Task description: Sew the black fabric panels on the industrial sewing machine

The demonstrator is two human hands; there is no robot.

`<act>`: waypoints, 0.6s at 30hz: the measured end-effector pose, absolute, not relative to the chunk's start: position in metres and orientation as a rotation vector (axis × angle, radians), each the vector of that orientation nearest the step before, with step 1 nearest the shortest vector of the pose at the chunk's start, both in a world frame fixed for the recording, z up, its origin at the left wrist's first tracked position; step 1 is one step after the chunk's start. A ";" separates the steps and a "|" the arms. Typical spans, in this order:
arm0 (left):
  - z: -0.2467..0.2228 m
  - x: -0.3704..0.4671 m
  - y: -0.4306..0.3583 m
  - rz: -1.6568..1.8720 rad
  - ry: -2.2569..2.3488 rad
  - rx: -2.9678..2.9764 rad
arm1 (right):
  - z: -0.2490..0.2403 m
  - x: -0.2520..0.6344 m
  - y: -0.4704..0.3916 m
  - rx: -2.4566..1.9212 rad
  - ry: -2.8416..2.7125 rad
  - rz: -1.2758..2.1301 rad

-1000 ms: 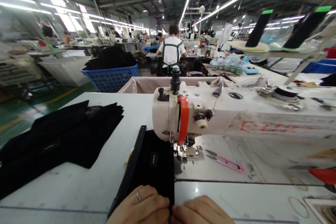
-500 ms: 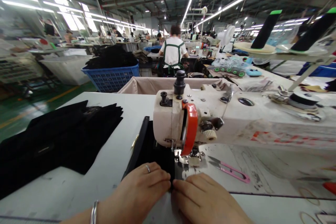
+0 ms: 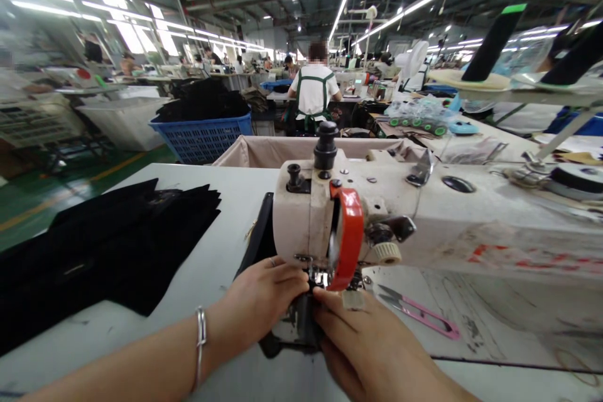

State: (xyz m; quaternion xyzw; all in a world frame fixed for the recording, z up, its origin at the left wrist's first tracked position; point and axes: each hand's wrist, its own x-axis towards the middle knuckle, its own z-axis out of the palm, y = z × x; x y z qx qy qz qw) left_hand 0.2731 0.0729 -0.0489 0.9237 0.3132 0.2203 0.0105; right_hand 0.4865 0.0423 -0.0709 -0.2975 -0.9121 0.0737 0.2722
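Note:
A black fabric piece [image 3: 257, 240] lies under the head of a white sewing machine [image 3: 301, 213], partly hidden by the machine and my hands. My left hand [image 3: 266, 295], with a ring and a bracelet, pinches the fabric's near edge just left of the needle area. Close beside it, my right hand [image 3: 360, 333] has its fingers pressed together on the same edge, right by the presser foot. An orange guard [image 3: 349, 239] stands above my fingertips. Pink thread snips [image 3: 426, 315] rest on the machine bed to the right.
A stack of black fabric pieces [image 3: 108, 239] covers the table's left part. Beyond the table are a cloth-lined bin [image 3: 264, 149] and a blue basket [image 3: 202, 138] of black fabric. Thread cones [image 3: 494, 44] stand at the right. A person [image 3: 313, 91] sits ahead, facing away.
Both hands have moved forward, nearer the needle, and the black fabric has slid forward with them. The machine appears slightly further right and larger in view.

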 end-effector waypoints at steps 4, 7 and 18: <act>-0.057 0.270 0.083 0.705 1.066 2.900 | -0.072 0.487 0.042 -0.781 -2.432 0.236; -0.062 0.268 0.088 0.677 1.112 2.905 | -0.072 0.487 0.041 -0.802 -2.425 0.277; -0.055 0.267 0.082 0.615 1.230 2.968 | -0.068 0.488 0.040 -0.854 -2.426 0.352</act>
